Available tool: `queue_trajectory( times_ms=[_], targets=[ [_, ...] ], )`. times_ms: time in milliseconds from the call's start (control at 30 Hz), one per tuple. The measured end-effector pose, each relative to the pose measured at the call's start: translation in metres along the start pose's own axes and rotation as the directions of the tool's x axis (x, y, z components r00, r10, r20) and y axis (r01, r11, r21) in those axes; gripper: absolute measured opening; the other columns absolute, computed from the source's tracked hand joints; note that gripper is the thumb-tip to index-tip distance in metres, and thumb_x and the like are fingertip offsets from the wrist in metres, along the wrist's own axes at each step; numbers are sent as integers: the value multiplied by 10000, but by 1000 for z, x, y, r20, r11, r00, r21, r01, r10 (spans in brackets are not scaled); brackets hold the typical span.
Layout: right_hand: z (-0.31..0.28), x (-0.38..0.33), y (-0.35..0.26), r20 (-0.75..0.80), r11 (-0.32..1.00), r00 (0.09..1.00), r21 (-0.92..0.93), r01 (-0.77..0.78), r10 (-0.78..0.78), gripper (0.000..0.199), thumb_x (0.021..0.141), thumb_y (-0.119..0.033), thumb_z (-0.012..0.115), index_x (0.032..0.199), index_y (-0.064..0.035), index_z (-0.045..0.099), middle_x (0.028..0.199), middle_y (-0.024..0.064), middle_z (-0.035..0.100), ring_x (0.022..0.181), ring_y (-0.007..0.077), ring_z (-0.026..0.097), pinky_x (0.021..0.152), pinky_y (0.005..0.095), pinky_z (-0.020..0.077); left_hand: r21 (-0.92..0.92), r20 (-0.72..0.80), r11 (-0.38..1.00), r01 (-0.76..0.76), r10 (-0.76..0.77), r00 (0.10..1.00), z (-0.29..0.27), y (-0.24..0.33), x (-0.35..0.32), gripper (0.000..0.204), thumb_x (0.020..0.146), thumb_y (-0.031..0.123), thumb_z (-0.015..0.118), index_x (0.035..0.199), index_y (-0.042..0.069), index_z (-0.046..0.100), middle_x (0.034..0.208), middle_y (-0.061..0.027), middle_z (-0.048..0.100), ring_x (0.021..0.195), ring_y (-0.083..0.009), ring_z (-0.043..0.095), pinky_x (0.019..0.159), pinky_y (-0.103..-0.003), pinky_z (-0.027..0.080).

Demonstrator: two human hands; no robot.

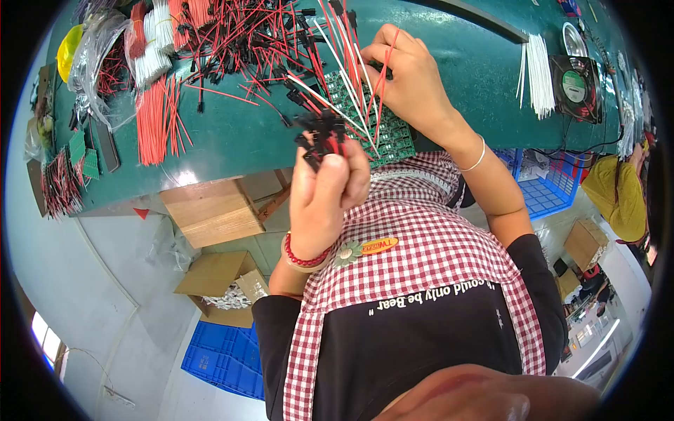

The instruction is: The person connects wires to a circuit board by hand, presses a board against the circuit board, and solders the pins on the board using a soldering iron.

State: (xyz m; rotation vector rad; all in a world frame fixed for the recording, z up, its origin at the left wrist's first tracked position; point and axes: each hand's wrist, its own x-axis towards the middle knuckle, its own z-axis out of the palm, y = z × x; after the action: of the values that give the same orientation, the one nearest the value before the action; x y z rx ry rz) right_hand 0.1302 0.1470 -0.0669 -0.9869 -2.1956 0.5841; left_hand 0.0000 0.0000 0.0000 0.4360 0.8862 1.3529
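My left hand is closed around a bunch of black plug connectors with short red wires, held in front of the bench edge. Bent over a green panel of small circuit boards, my right hand pinches a thin red wire; a bit of black shows between the fingers. Several red and white wires rise from the panel and lean toward the back. Part of the panel lies hidden under the wires and my right hand.
A heap of red wires with black connectors covers the bench's back left, beside red wire bundles and a clear plastic bag. Rightward lie white wires and a black fan. Below stand cardboard boxes and a blue crate.
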Motion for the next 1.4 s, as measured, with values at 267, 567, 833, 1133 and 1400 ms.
queue_trajectory(
  times_ms=[267, 567, 833, 1133, 1400],
  targets=[
    [-34, -10, -11, -91, 965, 965, 122, -232, 244, 172, 792, -95, 714, 924, -6, 647, 833, 59, 548, 744, 182, 566, 649, 276, 448, -97, 56, 982, 162, -157, 986, 15, -10, 12, 195, 1018, 248, 476, 1004, 54, 457, 691, 16, 423, 537, -43, 349, 459, -200, 269],
    [-75, -26, -56, 157, 832, 958, 475, -285, 239, 130, 819, -76, 695, 811, 30, 621, 734, 60, 535, 640, 127, 508, 578, 263, 416, 71, -1, 991, 116, -116, 993, 24, -16, 18, 179, 1011, 220, 483, 1030, 43, 501, 670, 18, 436, 522, -36, 340, 454, -201, 265],
    [-79, -30, -48, 184, 757, 928, 537, -372, 325, 158, 869, -107, 673, 839, 37, 617, 788, 38, 552, 702, 85, 504, 625, 228, 414, 188, -74, 980, 57, -44, 996, 23, -21, 15, 155, 1002, 182, 498, 1041, 32, 499, 664, 35, 424, 524, -31, 331, 449, -198, 242],
    [-72, -41, -51, 212, 708, 960, 650, -277, 181, 109, 785, -52, 727, 869, -4, 674, 833, 72, 644, 780, 179, 620, 706, 293, 487, 154, -41, 981, 115, -110, 993, 25, -17, 15, 182, 1009, 206, 483, 1000, 25, 508, 659, 47, 386, 532, -32, 309, 456, -199, 240],
    [-79, -41, -42, 202, 718, 975, 666, -203, 88, 119, 770, -25, 732, 876, -3, 684, 839, 68, 633, 792, 172, 607, 707, 286, 482, -56, 75, 957, 284, -280, 957, 16, -10, 6, 239, 1014, 275, 480, 1019, 41, 527, 647, 50, 365, 522, -34, 296, 452, -205, 208]
  ],
)
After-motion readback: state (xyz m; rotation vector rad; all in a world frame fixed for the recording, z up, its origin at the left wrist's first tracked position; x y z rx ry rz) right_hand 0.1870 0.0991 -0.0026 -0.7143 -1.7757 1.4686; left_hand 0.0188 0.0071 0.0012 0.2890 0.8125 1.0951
